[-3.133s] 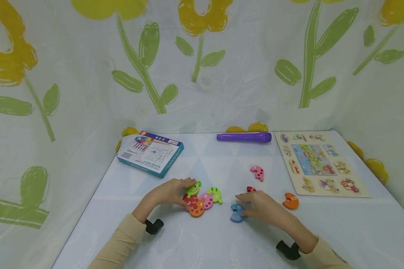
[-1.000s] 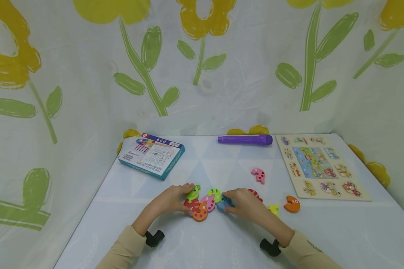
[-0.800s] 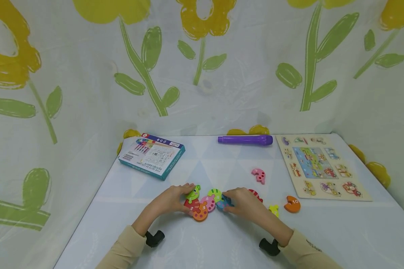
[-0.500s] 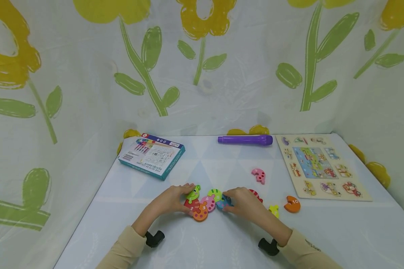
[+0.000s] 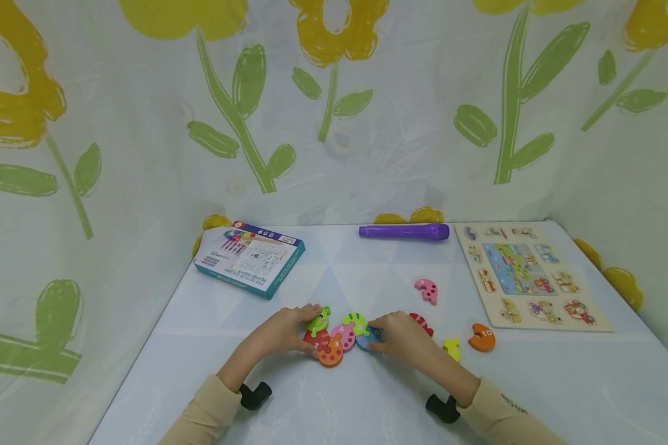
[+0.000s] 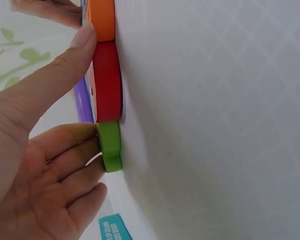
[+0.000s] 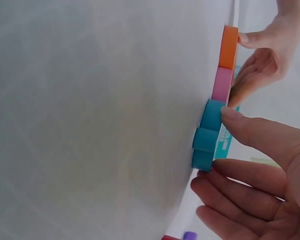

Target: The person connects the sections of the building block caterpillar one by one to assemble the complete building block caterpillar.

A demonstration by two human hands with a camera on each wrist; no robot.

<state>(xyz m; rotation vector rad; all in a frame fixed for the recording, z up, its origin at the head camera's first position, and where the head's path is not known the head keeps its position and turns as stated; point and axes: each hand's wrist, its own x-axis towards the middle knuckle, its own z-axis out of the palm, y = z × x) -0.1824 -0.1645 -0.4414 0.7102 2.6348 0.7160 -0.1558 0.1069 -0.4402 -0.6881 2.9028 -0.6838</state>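
A joined row of caterpillar puzzle pieces lies flat on the table: a green head (image 5: 319,322), a red piece (image 5: 315,339), an orange piece (image 5: 331,353), a pink piece (image 5: 345,335) and a green striped piece (image 5: 355,322). My left hand (image 5: 281,330) grips its left end, fingers at the head and thumb by the red and orange pieces. At the right end, my right hand (image 5: 403,337) pinches a blue puzzle piece (image 7: 205,140) between thumb and fingers. That piece sits against the green striped one, partly covered by my fingers; whether they interlock fully I cannot tell.
Loose pieces lie to the right: pink (image 5: 427,290), red striped (image 5: 421,323), yellow (image 5: 452,348) and orange (image 5: 482,337). Further back are a teal box (image 5: 249,258), a purple microphone-shaped toy (image 5: 404,232) and a wooden puzzle board (image 5: 529,275).
My right hand has carried the blue piece leftward to the green striped piece, uncovering the yellow piece. Over the last second both hands have stayed almost still, the left keeping its grip.
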